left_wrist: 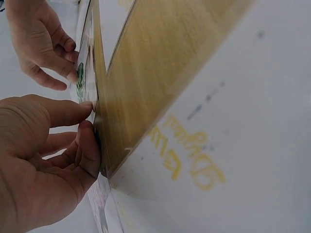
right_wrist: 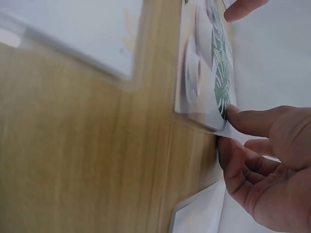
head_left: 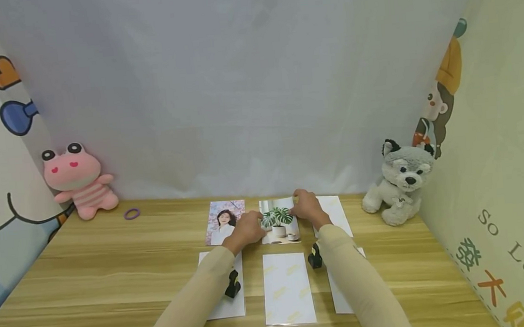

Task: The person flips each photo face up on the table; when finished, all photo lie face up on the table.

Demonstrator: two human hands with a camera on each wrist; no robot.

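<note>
A photo of a potted plant (head_left: pixel 279 230) lies in the middle of the back row, close over the wooden table. My left hand (head_left: pixel 249 228) pinches its left edge, thumb above and fingers curled below. At the opposite edge, the right hand (head_left: pixel 309 207) grips it the same way; the right wrist view shows the thumb (right_wrist: pixel 248 121) on the picture's margin. Left of it is a portrait photo (head_left: pixel 221 232), partly covered by my left hand. A white sheet (head_left: pixel 334 211) lies to the right, its left part behind my right hand.
In the front row lie a white sheet with faint yellow print (head_left: pixel 288 291) and two more sheets partly under my forearms. A pink frog plush (head_left: pixel 81 182), a purple ring (head_left: pixel 132 214) and a grey husky plush (head_left: pixel 399 182) stand or lie near the back curtain.
</note>
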